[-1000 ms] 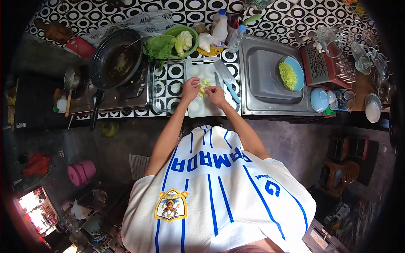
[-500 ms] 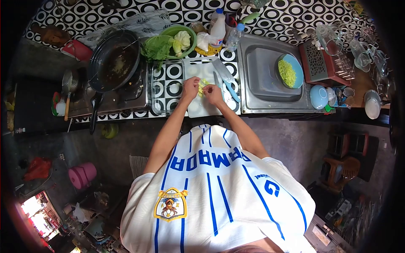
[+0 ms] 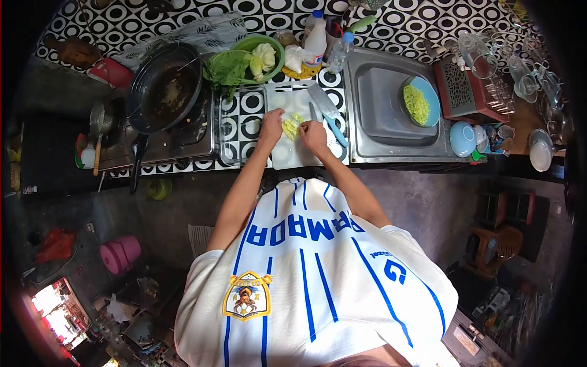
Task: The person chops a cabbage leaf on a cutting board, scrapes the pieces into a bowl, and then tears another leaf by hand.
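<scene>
A small heap of chopped pale green-yellow vegetable [image 3: 291, 126] lies on the translucent white cutting board [image 3: 288, 156]. At the heap's left edge is my left hand [image 3: 272, 126], fingers curled in; whatever they hold is hidden. My right hand [image 3: 313, 136] is closed in a pinch at the heap's right edge, and I cannot make out what is between its fingertips. Just beyond the right hand, a wide-bladed cleaver [image 3: 323, 101] with a blue handle rests at the board's right side. A narrower knife [image 3: 313, 113] lies beside it, partly behind my right hand.
Left stands a stove with a dark wok [image 3: 166, 88] and a strainer ladle [image 3: 101, 119]. Behind the board are a green basin [image 3: 280, 54] of leafy vegetables and a white bottle [image 3: 315, 41]. In the sink [image 3: 361, 147], a blue bowl [image 3: 433, 101] holds shredded green vegetable.
My hands have moved apart, the left slightly leftward and the right slightly rightward. More of the chopped heap shows between them.
</scene>
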`<state>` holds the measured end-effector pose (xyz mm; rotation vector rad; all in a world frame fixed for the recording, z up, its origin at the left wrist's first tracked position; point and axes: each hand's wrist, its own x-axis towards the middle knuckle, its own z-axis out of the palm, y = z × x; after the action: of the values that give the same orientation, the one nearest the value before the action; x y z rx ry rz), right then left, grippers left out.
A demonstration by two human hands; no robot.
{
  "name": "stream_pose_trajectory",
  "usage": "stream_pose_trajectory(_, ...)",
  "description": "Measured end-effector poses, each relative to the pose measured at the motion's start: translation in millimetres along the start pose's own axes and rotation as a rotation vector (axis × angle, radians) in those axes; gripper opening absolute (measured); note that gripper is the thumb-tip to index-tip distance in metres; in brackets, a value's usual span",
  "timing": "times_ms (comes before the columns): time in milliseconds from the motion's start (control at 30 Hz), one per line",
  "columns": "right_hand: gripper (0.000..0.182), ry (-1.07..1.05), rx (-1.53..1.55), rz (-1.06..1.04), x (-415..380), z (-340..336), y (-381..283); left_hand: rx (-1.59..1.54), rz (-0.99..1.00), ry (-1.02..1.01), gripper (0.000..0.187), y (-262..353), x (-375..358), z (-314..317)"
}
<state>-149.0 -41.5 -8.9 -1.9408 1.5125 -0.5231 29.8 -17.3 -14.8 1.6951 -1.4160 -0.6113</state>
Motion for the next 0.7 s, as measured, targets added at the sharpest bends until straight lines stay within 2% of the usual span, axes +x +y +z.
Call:
stream_pose_trajectory(200,0.015,0.014,-0.169,-0.105,-6,-4,-4,0.014,0.005,0.013,0.035,-3,-4,1)
stream_pose_trajectory(333,0.015,0.030,-0.069,-0.067,-5,4,5,-0.026,-0.044,-0.005,0.037,5,-8,-4)
stream_pose_trajectory(467,0.015,0.013,0.031,-0.040,1,3,8,-0.106,-0.006,-0.049,0.037,-5,-7,-2)
stream_pose_trajectory(700,0.016,-0.060,0.220,-0.068,24,-5,-21,-0.158,-0.024,-0.043,0.038,-11,-12,-3)
